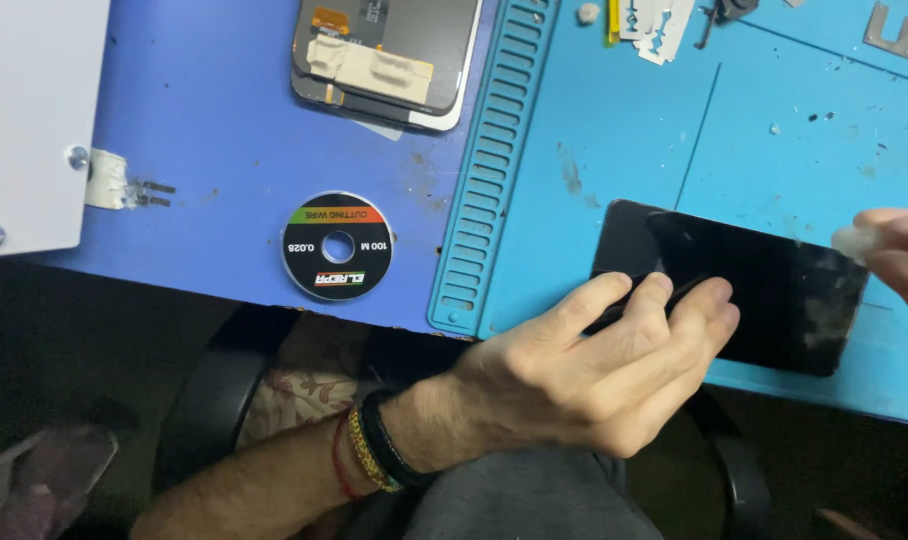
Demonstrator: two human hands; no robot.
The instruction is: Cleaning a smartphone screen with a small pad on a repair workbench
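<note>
Black phone screen [744, 285] flat on blue mat [614, 150]; left hand [594, 365] open-fingered, pressing near edge; right hand [904, 255] pinching white wad [854, 243] at far end.

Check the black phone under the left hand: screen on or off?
Off. The phone lies flat on the blue mat, its glass dark and smudged. Left hand rests fingers on its near edge.

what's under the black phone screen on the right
The black screen lies flat on the blue mat. The left hand covers its near-left corner, so the mat beneath that corner can't be seen.
</note>
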